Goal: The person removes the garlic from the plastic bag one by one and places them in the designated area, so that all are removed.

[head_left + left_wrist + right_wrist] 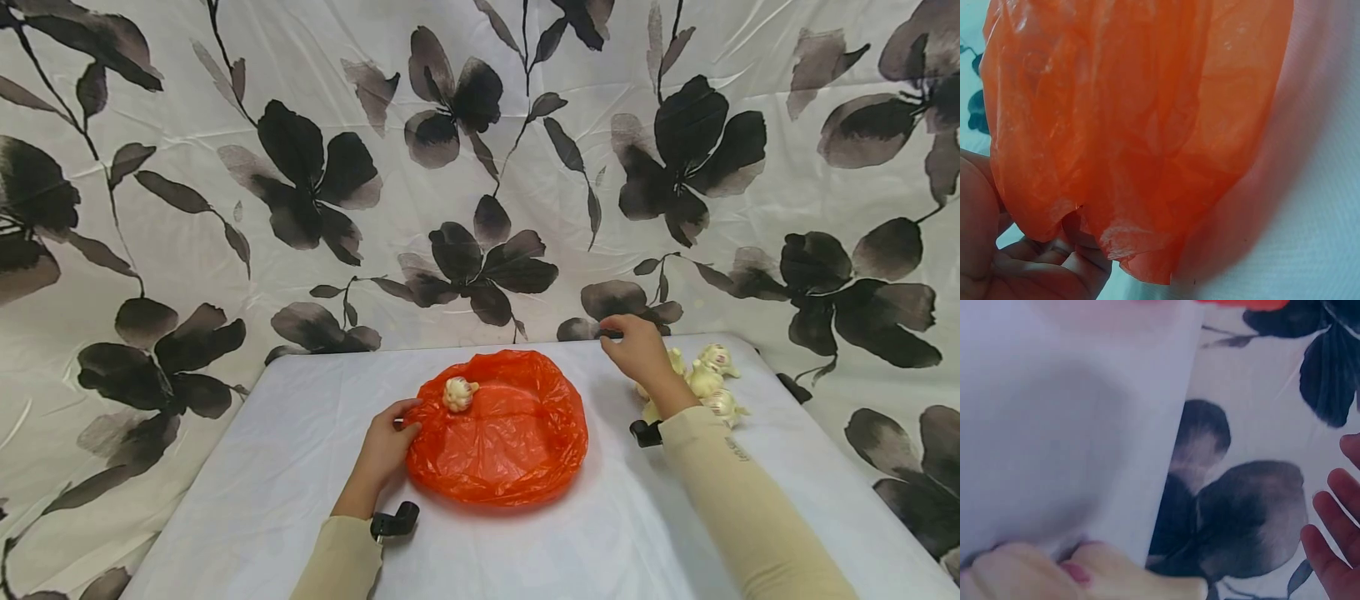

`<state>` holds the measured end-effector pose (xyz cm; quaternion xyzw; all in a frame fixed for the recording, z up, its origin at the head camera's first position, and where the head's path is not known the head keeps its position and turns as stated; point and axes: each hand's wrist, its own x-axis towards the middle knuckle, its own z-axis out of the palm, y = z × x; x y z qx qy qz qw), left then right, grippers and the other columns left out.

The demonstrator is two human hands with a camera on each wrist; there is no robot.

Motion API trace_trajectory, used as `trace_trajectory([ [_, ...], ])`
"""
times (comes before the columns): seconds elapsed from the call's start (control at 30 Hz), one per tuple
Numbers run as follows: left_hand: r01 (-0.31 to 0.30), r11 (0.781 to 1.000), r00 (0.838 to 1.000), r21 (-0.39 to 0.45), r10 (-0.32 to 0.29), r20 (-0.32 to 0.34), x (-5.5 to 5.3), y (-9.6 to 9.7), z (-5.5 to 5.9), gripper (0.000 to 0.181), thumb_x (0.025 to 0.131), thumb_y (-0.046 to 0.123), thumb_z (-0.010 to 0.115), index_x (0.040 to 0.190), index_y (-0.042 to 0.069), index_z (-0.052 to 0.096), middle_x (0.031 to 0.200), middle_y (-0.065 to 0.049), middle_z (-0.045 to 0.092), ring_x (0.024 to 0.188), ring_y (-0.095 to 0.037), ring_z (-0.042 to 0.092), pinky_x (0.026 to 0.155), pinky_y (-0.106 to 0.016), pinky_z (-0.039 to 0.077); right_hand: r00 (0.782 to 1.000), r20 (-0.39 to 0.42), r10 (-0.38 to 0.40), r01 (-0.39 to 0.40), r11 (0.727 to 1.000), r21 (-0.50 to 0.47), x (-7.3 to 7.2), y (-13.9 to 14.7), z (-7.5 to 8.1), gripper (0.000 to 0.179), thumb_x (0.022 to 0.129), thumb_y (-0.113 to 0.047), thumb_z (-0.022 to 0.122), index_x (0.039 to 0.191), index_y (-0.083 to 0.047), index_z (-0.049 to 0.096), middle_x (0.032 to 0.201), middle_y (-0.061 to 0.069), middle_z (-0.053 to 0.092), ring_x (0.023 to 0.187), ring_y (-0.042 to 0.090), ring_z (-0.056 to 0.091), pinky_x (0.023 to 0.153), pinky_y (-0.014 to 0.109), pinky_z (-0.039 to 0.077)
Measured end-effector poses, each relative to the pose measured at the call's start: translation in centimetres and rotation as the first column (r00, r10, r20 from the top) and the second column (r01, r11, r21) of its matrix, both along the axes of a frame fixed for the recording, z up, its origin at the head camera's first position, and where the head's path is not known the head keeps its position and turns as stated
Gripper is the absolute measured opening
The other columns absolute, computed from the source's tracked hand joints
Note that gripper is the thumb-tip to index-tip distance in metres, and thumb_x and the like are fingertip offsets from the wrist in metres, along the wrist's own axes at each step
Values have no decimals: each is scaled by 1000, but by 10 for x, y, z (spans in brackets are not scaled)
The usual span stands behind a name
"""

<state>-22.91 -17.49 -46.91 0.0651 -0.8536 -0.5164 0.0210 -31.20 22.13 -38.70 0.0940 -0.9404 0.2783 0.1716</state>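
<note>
An orange plastic bag point(495, 458) stands with its mouth spread wide on the table. One garlic bulb point(459, 394) lies inside it toward the left. My left hand point(386, 446) holds the bag's left rim, and the left wrist view shows the thin plastic point(1141, 125) passing between its fingers point(1082, 265). Over by the right, my right hand point(640, 354) is above the table near several garlic bulbs point(705, 381), partly hidden by the forearm. Its fingers point(1335, 512) hold nothing in the right wrist view, where part of a pale garlic bulb point(1110, 569) shows below.
A white cloth covers the table point(277, 483). Behind it hangs a curtain point(525, 167) with dark flowers. Black wrist cameras are strapped to both arms, the left camera point(395, 519) close to the bag's front left side.
</note>
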Motion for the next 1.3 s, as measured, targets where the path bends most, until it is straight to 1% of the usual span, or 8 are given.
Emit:
trace_trajectory([
  [0.2,-5,1000,1000,4,5,24,0,2,1,40,94,8,58,133,18,57,118,-12,59,99,-26,58,80,-31,58,998,-16,61,-62,997,-36,6,-22,4,28,89,-17,63,115,-8,69,122,15,66,116,35,59,99,53,47],
  [0.33,-4,1000,999,3,4,33,0,2,4,40,94,8,58,133,18,57,119,-11,58,99,-26,57,80,-30,58,994,-30,106,-107,993,-56,9,-37,7,27,88,-16,64,113,-8,70,120,14,67,113,34,61,97,52,49],
  [0.47,3,1000,999,13,-4,51,0,2,6,40,94,8,58,133,20,57,120,-11,58,100,-26,57,81,-31,58,989,-41,145,-148,987,-58,10,-51,7,26,87,-15,66,112,-8,70,116,12,69,110,31,63,97,49,50],
  [0.57,16,1000,998,16,-17,56,-1,2,7,40,94,8,58,133,19,57,121,-11,57,101,-26,57,81,-31,58,984,-41,174,-175,984,-40,10,-61,6,27,86,-15,67,112,-10,71,115,10,69,109,29,64,97,48,50],
  [0.7,28,1000,998,2,-28,61,-2,1,9,40,94,8,58,133,17,57,122,-12,57,103,-26,57,82,-32,58,978,-11,210,-210,977,-30,12,-75,7,29,86,-16,67,115,-11,70,118,10,68,111,30,62,96,48,51],
  [0.93,42,998,997,-35,-40,70,-3,-1,12,40,94,9,58,133,18,57,124,-12,57,103,-27,58,83,-32,58,963,34,267,-266,963,-50,14,-98,8,31,86,-16,68,117,-11,69,122,10,67,113,31,61,96,48,51],
  [1.1,65,997,996,-35,-62,67,-3,-3,12,41,94,9,58,134,18,56,125,-13,57,101,-26,59,81,-32,58,956,86,279,-275,959,-62,13,-114,1,30,88,-17,68,118,-13,68,123,8,66,116,29,60,100,46,50],
  [1.3,82,996,995,-44,-79,58,-4,-5,14,42,93,8,58,134,16,56,127,-14,56,99,-25,60,79,-31,58,948,125,292,-282,955,-95,11,-131,-8,29,86,-15,69,115,-12,69,118,9,67,112,30,61,101,45,48],
])
